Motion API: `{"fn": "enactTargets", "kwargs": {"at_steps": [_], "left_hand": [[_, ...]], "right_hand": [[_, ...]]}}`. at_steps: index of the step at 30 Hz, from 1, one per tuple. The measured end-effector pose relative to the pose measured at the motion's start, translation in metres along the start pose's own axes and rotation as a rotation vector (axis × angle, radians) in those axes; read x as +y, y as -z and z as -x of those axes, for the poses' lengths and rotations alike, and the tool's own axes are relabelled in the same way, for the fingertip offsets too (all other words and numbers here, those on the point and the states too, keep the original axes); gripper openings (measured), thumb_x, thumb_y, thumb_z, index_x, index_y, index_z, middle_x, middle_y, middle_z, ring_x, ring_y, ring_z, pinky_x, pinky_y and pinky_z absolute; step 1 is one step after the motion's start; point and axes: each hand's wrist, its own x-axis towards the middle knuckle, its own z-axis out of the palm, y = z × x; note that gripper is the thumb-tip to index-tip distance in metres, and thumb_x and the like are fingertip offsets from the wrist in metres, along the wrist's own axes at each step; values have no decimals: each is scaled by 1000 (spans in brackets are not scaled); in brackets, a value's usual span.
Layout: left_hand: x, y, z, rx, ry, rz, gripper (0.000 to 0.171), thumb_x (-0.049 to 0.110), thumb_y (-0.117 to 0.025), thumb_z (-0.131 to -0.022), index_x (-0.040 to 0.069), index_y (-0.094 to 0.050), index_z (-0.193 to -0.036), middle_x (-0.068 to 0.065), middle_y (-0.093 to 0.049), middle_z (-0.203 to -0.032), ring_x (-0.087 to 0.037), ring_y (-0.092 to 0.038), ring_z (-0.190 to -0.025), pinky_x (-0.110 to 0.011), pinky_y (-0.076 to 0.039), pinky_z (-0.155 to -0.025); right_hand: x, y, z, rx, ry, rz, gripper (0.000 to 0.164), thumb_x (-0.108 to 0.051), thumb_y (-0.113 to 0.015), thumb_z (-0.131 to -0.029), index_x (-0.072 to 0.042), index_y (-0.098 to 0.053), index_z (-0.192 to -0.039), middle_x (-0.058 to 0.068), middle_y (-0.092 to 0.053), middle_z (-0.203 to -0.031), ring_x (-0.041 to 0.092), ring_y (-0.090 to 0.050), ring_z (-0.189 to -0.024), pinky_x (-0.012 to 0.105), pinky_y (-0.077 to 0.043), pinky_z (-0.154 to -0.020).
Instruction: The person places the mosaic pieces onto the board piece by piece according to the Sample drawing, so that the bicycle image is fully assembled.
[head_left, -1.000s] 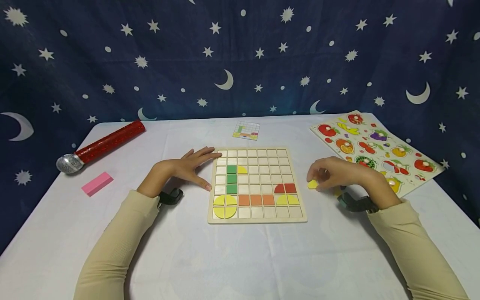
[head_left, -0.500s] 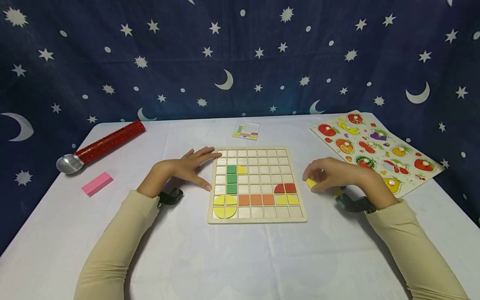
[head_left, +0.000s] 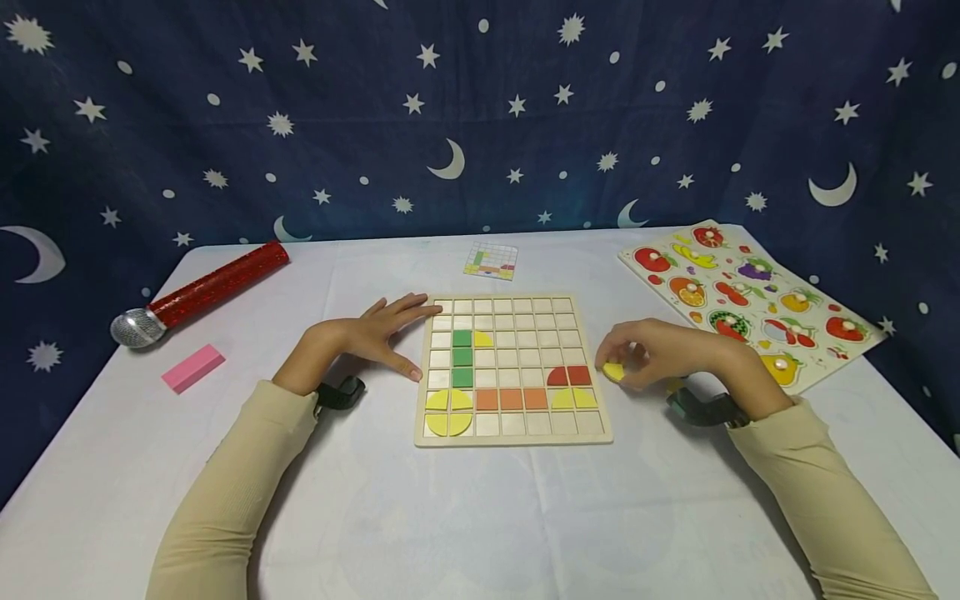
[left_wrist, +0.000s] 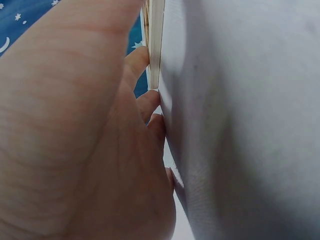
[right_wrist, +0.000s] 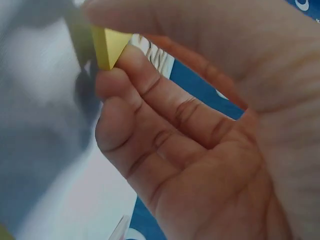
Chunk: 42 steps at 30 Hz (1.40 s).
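Note:
A wooden grid board (head_left: 517,442) lies mid-table with green, yellow, orange and red tiles in some of its squares. My left hand (head_left: 372,339) rests at its left side, fingers spread, with the fingertips and thumb at the rim. In the left wrist view the fingers reach along the board's edge (left_wrist: 156,45). Just right of the board, my right hand (head_left: 663,352) pinches a yellow quarter-circle tile (head_left: 613,372) between thumb and fingers. The right wrist view shows this yellow piece (right_wrist: 107,47) at the fingertips, partly covered by the thumb.
Behind the board lies a small pattern card (head_left: 491,261). A fruit puzzle board (head_left: 750,292) is at the right, behind my right hand. To the left are a red toy microphone (head_left: 202,293) and a pink block (head_left: 192,368). Another yellow piece (head_left: 675,384) shows beside my right wrist.
My right hand has shifted slightly left toward the board with the yellow tile, which has turned in the fingers. The left hand has stayed at the board's edge.

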Motion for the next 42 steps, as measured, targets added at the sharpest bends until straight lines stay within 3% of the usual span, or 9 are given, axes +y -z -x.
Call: {"fn": "enactTargets", "kwargs": {"at_steps": [11, 23, 31, 42], "left_hand": [[0, 1, -1, 7, -5, 2, 107, 52, -78, -75, 22, -17, -157, -11, 1, -164, -34, 6, -150, -57, 9, -117], [0, -2, -1, 7, 24, -17, 107, 54, -78, -75, 23, -17, -157, -11, 0, -164, -33, 5, -150, -57, 8, -117], [2, -1, 0, 11, 18, -18, 107, 53, -78, -74, 22, -17, -157, -12, 0, -164, -34, 3, -150, -58, 7, -117], [2, -1, 0, 12, 3, -15, 106, 53, -78, -75, 21, -17, -157, -13, -1, -164, -35, 3, -150, -58, 7, -117]], "right_hand": [[-24, -8, -5, -57, 97, -16, 32, -5, -75, -80, -17, -70, -109, -3, -60, -94, 20, -54, -85, 26, -49, -71], [-47, -29, -14, -135, 171, -22, 31, -3, -75, -78, -17, -70, -104, -5, -56, -84, 18, -54, -79, 28, -49, -69], [-54, -37, -19, -163, 204, 16, 32, -4, -76, -77, -21, -71, -105, -7, -54, -85, 15, -52, -79, 24, -45, -67], [-55, -39, -21, -176, 226, 16, 30, -1, -72, -81, -17, -71, -106, -7, -54, -83, 10, -50, -77, 23, -44, -67]]}}
